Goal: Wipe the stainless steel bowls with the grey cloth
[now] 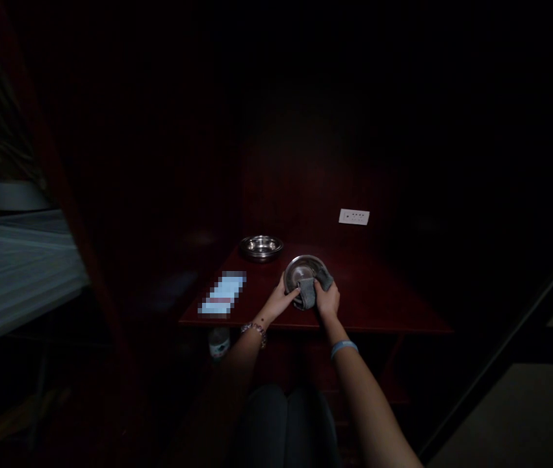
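Above the front part of the dark red table [378,305], a shiny metal bowl [300,270] is tilted with its inside towards me. My left hand [279,300] grips its left rim, thumb over the edge. A grey cloth [308,294] lies bunched over the bowl's lower right side. My right hand [327,299] is closed on this cloth and presses it against the bowl's rim. Behind and to the left, more metal bowls [261,247], seemingly stacked, rest on the table.
A blurred-out bright rectangle [223,294] lies at the table's left front. Below that edge shows a bottle [218,343]. On the back wall is a white power socket [354,216]. Pale stacked panels [17,273] stand at the far left, beyond a dark partition.
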Demonstrator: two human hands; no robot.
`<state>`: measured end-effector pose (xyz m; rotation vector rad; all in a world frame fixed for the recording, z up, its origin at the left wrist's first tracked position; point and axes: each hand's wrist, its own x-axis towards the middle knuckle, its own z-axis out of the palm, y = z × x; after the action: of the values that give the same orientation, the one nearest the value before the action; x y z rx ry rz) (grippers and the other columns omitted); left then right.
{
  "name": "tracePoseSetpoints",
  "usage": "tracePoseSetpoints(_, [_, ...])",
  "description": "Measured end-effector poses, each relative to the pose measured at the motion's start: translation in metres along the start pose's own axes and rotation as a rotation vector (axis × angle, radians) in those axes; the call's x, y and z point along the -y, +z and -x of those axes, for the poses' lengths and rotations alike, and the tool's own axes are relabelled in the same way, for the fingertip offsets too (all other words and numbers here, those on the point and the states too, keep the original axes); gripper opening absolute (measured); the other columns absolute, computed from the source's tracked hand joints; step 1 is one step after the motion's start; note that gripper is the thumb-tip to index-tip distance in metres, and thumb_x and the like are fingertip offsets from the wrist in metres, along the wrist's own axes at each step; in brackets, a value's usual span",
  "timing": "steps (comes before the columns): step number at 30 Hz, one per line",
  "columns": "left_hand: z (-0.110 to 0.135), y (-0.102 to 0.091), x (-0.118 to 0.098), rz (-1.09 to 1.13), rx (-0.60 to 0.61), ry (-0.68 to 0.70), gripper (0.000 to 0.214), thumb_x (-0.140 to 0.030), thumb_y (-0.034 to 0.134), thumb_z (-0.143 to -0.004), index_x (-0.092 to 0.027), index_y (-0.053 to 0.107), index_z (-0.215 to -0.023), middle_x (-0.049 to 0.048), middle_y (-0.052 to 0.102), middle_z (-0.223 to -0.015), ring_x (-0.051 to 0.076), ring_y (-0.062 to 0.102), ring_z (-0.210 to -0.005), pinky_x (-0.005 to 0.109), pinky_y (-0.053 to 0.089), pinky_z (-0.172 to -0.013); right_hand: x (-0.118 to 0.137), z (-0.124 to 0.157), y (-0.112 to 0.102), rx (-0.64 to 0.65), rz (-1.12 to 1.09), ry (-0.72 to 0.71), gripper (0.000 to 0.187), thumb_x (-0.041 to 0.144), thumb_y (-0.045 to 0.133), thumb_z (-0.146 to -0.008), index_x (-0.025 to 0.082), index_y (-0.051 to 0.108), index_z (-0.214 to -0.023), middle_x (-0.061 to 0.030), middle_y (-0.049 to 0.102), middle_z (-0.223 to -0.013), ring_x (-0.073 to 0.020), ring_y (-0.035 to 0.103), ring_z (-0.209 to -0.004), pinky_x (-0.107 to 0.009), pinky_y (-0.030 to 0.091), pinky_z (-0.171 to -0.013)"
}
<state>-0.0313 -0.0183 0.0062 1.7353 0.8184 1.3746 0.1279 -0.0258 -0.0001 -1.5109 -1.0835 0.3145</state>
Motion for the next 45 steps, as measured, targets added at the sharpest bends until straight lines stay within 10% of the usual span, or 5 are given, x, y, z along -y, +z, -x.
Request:
tracePoseSetpoints(19, [0.002,-0.005,-0.022,0.182,-0.021,-0.144,0.051,-0.021,0.059,-0.07,-0.015,0.057,-0.121,0.0063,0.066,-0.117,0.025,0.057,-0.114,0.041,0.039,-0.105,0.008,0.004,-0.006,0.084,0.091,0.049,0.046,0.046,0.06,-0.079,0.017,0.064,-0.114,-0.0117,0.069,-0.106,-0.0245,0.065,-0.098,-0.032,0.05,-0.084])
tracePoseSetpoints(45, [0.005,-0.001,-0.011,-0.027,-0.022,-0.024,0.065,-0.036,0.07,-0.071,-0.018,0.038,-0.126,0.0082,0.059,-0.118,0.021,0.057,-0.112,0.038,0.039,-0.104,0.014,0.006,-0.009,0.136,0.155,0.131,0.044,0.05,0.05,-0.084,0.022,0.063,-0.117,-0.0091,0.068,-0.104,-0.0258,0.064,-0.095,-0.036,0.049,-0.084])
